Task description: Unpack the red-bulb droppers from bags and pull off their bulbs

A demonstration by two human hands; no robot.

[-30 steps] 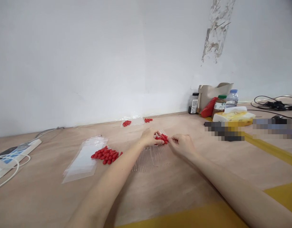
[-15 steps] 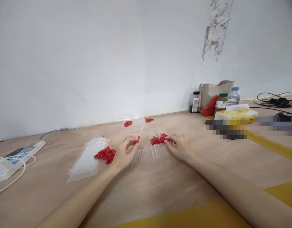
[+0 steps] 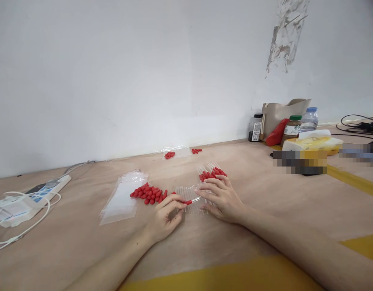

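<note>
My left hand (image 3: pixel 166 216) pinches a red bulb-shaped cap (image 3: pixel 188 202) between thumb and fingertips. From the cap a thin clear tube (image 3: pixel 196 199) points right, toward my right hand. My right hand (image 3: pixel 224 198) has its fingers spread over a row of clear tubes (image 3: pixel 186 193), thumb and index finger apart. Whether its fingers touch the held tube I cannot tell. A heap of loose red caps (image 3: pixel 148 193) lies left of the row. Just beyond my right hand is a bundle of capped tubes (image 3: pixel 212 173), stems pointing away, partly covered by my fingers.
Clear plastic bags (image 3: pixel 122 198) lie flat on the left. Near the wall are bagged red caps (image 3: pixel 170 155). A power strip (image 3: pixel 34 202) with white cables is at far left. A green-lidded jar (image 3: pixel 292 126), a beige bag (image 3: pixel 274 119) and a tissue pack (image 3: pixel 310 142) stand back right.
My left hand has come nearer, and the tube by it now points right instead of up and away. My right hand has left the bundle's edge, shifted nearer, and spread its fingers.
</note>
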